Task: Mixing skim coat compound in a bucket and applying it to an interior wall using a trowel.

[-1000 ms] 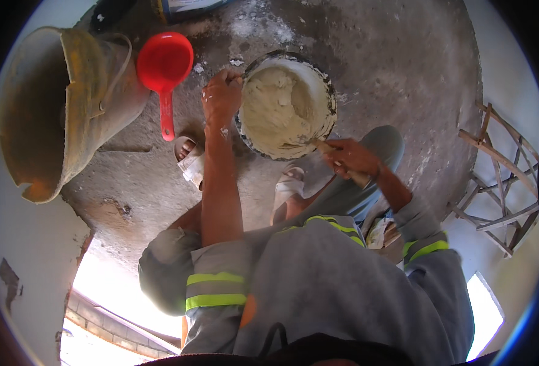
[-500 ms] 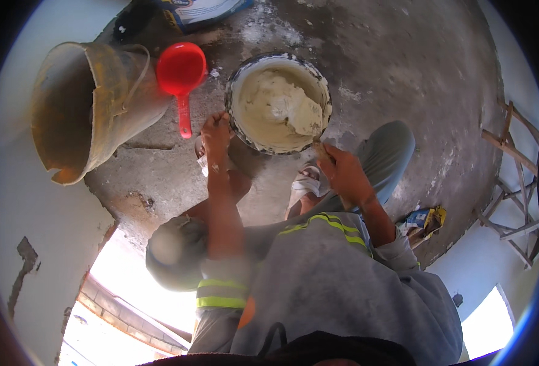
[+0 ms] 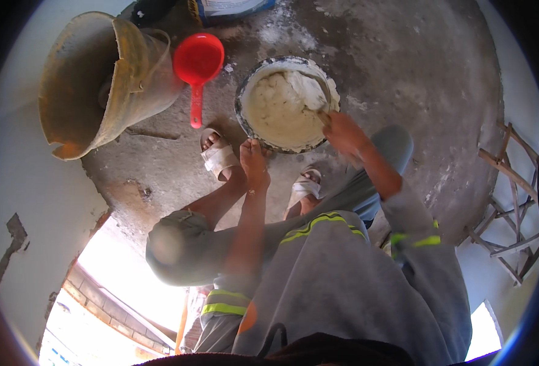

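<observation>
- The round tub (image 3: 241, 116) stands upright on the concrete floor (image 3: 416, 85), between the left and right edges of this floor and well apart from both.
- Inside the tub lies pale, thick paste (image 3: 278, 110), with its surface uneven and heaped toward the far right part.
- The left hand (image 3: 254, 163) is at the near left part of the tub's rim; its fingers are bent and close together there, but I cannot tell if they pinch the rim.
- The right hand (image 3: 346, 135) is over the right side of the tub, and its fingers are closed around the handle of a tool (image 3: 323, 116); the far end of this tool reaches to the paste, its shape not clear.
- The red scoop (image 3: 199, 58) is left of the tub, its handle pointing toward the person.
- A large worn bucket (image 3: 144, 76) lies on its side near the floor's left edge, just beside the scoop.
- Two sandals (image 3: 221, 158) are on the person's feet, near the tub.
- A wooden frame (image 3: 495, 162) stands by the floor's right edge.
</observation>
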The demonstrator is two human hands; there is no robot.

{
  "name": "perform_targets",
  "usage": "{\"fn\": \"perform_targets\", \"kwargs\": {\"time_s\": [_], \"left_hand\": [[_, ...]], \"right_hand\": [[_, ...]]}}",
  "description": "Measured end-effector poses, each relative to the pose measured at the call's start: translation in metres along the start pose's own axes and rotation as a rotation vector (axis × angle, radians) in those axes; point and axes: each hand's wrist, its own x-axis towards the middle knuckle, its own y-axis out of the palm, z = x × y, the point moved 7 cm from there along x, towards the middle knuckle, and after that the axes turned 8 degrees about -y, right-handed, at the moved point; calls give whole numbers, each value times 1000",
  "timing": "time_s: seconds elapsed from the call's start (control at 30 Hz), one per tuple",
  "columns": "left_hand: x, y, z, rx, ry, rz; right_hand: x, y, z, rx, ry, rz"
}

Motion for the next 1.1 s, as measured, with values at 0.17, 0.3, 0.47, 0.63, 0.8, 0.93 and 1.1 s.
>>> {"fn": "perform_targets", "kwargs": {"time_s": [0.17,0.3,0.47,0.63,0.8,0.93,1.1], "left_hand": [[0,-2,1,9,34,71],[4,-4,1,27,33,104],[2,-10,0,27,-24,63],[3,-9,-1,21,-3,65],[4,0,-6,139,23,7],[-2,16,-16,179,98,31],[4,13,-39,356,265,-25]], "right_hand": [[3,20,53,-342,-287,-49],[-45,48,71,-520,-351,-42],[-82,15,34,-467,-189,14],[-116,-11,49,-351,-40,15],[-69,4,12,-378,-118,-15],[-41,-20,5,-531,-88,-67],[-73,-39,44,-479,-87,-134]]}}
